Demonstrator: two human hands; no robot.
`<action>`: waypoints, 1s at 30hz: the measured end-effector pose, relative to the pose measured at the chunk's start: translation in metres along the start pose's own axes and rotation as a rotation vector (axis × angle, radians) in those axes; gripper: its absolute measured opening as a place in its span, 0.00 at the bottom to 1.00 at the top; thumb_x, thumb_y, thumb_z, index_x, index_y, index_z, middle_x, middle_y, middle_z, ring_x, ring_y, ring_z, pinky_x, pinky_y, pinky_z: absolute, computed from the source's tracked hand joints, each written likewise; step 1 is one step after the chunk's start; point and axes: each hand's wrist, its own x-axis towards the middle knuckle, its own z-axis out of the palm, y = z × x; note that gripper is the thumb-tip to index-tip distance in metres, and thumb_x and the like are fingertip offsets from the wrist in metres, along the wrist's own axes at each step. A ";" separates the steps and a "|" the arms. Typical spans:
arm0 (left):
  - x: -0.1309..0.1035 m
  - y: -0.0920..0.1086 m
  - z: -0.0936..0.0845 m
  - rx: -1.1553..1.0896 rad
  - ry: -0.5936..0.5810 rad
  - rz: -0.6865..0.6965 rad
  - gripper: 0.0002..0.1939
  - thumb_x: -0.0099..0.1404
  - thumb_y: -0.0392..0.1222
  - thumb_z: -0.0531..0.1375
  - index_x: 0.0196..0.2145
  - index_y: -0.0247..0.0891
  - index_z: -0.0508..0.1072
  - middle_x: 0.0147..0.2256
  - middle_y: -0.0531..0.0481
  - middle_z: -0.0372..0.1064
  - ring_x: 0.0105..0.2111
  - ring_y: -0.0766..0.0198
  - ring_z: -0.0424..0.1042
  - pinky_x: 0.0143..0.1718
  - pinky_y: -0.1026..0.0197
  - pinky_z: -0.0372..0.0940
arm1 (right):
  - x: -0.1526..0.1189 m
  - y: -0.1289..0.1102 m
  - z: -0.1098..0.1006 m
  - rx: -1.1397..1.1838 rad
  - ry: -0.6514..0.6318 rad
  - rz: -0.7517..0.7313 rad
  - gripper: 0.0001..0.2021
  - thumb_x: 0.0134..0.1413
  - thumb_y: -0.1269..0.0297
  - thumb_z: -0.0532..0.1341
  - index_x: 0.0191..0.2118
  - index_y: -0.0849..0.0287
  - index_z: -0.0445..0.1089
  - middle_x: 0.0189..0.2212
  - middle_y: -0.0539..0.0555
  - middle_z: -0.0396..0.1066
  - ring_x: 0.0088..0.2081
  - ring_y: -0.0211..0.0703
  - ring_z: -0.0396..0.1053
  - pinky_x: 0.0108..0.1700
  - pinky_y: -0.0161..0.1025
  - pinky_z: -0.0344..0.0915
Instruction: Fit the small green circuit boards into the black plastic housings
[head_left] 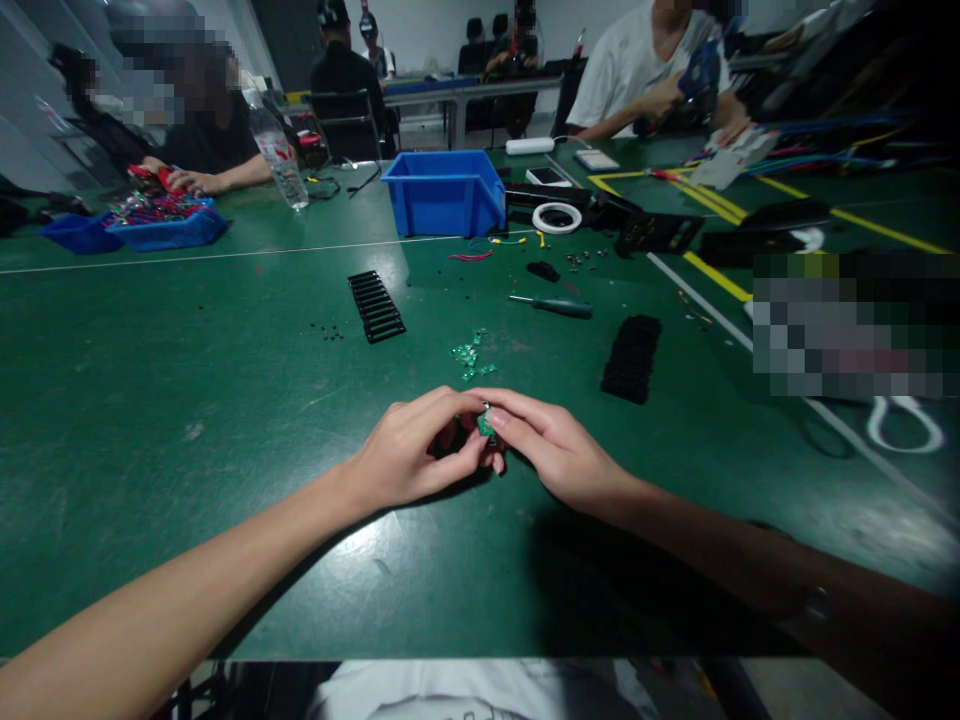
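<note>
Small green board (485, 425) is between both hands' fingertips, above the near worktop (262, 420). Grip: left hand (420, 442) and right hand (562, 450) both pinched on it, fingers hiding most of it. Risk: uneven thumb pressure could flip it loose; a drop could lose it among the loose green pieces (466, 358) just beyond. Farther out, a careless sleeve could scatter the tiny black bits (328, 332) or roll the screwdriver (559, 306).

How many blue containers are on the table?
3: a bin at far centre, a tray heaped with red parts at far left, and another container beside that tray. Others may be hidden.
</note>
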 end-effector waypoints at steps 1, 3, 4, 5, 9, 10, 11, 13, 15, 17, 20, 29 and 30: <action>0.000 0.000 0.000 0.001 0.000 0.001 0.15 0.66 0.36 0.63 0.50 0.34 0.70 0.36 0.47 0.73 0.30 0.68 0.69 0.31 0.66 0.64 | 0.000 0.000 0.000 0.003 -0.004 0.003 0.19 0.69 0.59 0.54 0.59 0.62 0.66 0.34 0.53 0.73 0.31 0.40 0.70 0.34 0.38 0.70; 0.001 0.000 0.000 0.006 -0.002 0.000 0.15 0.66 0.36 0.63 0.50 0.34 0.70 0.36 0.47 0.73 0.30 0.69 0.69 0.31 0.66 0.64 | 0.000 0.001 0.000 0.002 -0.007 0.004 0.18 0.69 0.59 0.54 0.59 0.62 0.66 0.34 0.53 0.73 0.31 0.40 0.70 0.34 0.38 0.69; 0.001 0.000 0.000 0.009 -0.001 -0.002 0.15 0.65 0.36 0.64 0.50 0.34 0.71 0.36 0.47 0.73 0.30 0.69 0.69 0.31 0.66 0.64 | 0.000 0.002 0.000 -0.004 -0.006 0.000 0.18 0.69 0.59 0.54 0.59 0.61 0.66 0.34 0.53 0.73 0.31 0.40 0.70 0.35 0.38 0.70; 0.001 -0.001 0.000 0.011 -0.001 -0.003 0.15 0.65 0.36 0.64 0.50 0.33 0.71 0.36 0.47 0.73 0.30 0.69 0.69 0.31 0.66 0.64 | 0.000 0.002 -0.001 -0.012 -0.004 -0.006 0.18 0.69 0.59 0.54 0.59 0.60 0.66 0.35 0.53 0.73 0.31 0.39 0.70 0.35 0.38 0.70; 0.001 0.000 0.000 0.017 -0.004 -0.013 0.15 0.65 0.36 0.64 0.49 0.33 0.71 0.35 0.48 0.72 0.30 0.68 0.70 0.31 0.66 0.65 | 0.000 0.003 -0.001 -0.031 -0.003 -0.026 0.17 0.70 0.58 0.54 0.59 0.58 0.67 0.36 0.53 0.73 0.31 0.39 0.69 0.35 0.38 0.70; 0.001 0.000 0.000 0.018 -0.006 -0.015 0.15 0.65 0.36 0.63 0.50 0.33 0.71 0.35 0.48 0.72 0.30 0.69 0.70 0.31 0.66 0.65 | 0.000 0.003 -0.001 -0.031 -0.004 -0.027 0.17 0.70 0.58 0.54 0.59 0.58 0.67 0.36 0.53 0.73 0.31 0.39 0.69 0.35 0.38 0.70; 0.001 0.000 -0.001 0.019 -0.006 -0.015 0.15 0.65 0.36 0.64 0.50 0.33 0.71 0.35 0.48 0.73 0.30 0.69 0.70 0.32 0.66 0.65 | 0.000 0.003 -0.001 -0.032 -0.002 -0.028 0.17 0.70 0.58 0.54 0.59 0.57 0.67 0.36 0.53 0.73 0.31 0.39 0.69 0.35 0.38 0.70; 0.001 0.000 -0.001 0.023 -0.005 -0.013 0.15 0.65 0.36 0.64 0.50 0.33 0.71 0.35 0.48 0.73 0.30 0.69 0.70 0.31 0.66 0.65 | -0.001 0.004 -0.001 -0.035 0.004 -0.026 0.17 0.70 0.58 0.54 0.59 0.57 0.67 0.36 0.53 0.72 0.31 0.40 0.69 0.35 0.38 0.70; 0.001 0.001 0.000 0.027 -0.001 -0.012 0.15 0.65 0.36 0.64 0.49 0.33 0.71 0.35 0.48 0.73 0.30 0.69 0.69 0.31 0.66 0.65 | -0.001 0.004 -0.001 -0.036 0.006 -0.024 0.17 0.70 0.58 0.54 0.59 0.57 0.67 0.36 0.53 0.72 0.31 0.40 0.69 0.34 0.39 0.70; 0.001 0.000 0.000 0.030 0.002 -0.013 0.15 0.65 0.36 0.64 0.49 0.33 0.71 0.35 0.48 0.73 0.29 0.69 0.69 0.31 0.66 0.65 | 0.000 0.005 -0.001 -0.037 0.008 -0.021 0.17 0.69 0.58 0.54 0.58 0.57 0.67 0.36 0.53 0.72 0.31 0.40 0.69 0.34 0.39 0.70; 0.001 0.000 0.000 0.028 0.003 -0.012 0.15 0.65 0.37 0.64 0.49 0.33 0.71 0.35 0.48 0.73 0.29 0.70 0.69 0.31 0.67 0.64 | 0.000 0.005 -0.001 -0.038 0.011 -0.020 0.17 0.69 0.57 0.55 0.58 0.57 0.67 0.36 0.53 0.72 0.31 0.40 0.69 0.34 0.39 0.70; 0.002 0.001 -0.001 0.030 -0.012 -0.015 0.14 0.66 0.37 0.64 0.48 0.34 0.71 0.35 0.48 0.73 0.29 0.69 0.69 0.31 0.66 0.64 | 0.001 0.006 0.000 -0.030 0.012 -0.025 0.17 0.69 0.57 0.55 0.58 0.57 0.67 0.35 0.53 0.72 0.31 0.40 0.70 0.34 0.40 0.70; 0.002 0.001 -0.001 0.030 -0.015 -0.017 0.14 0.66 0.37 0.64 0.48 0.34 0.71 0.35 0.48 0.73 0.29 0.69 0.69 0.31 0.66 0.64 | 0.001 0.006 0.000 -0.034 0.014 -0.027 0.17 0.69 0.57 0.55 0.58 0.57 0.67 0.35 0.53 0.72 0.31 0.40 0.70 0.35 0.40 0.70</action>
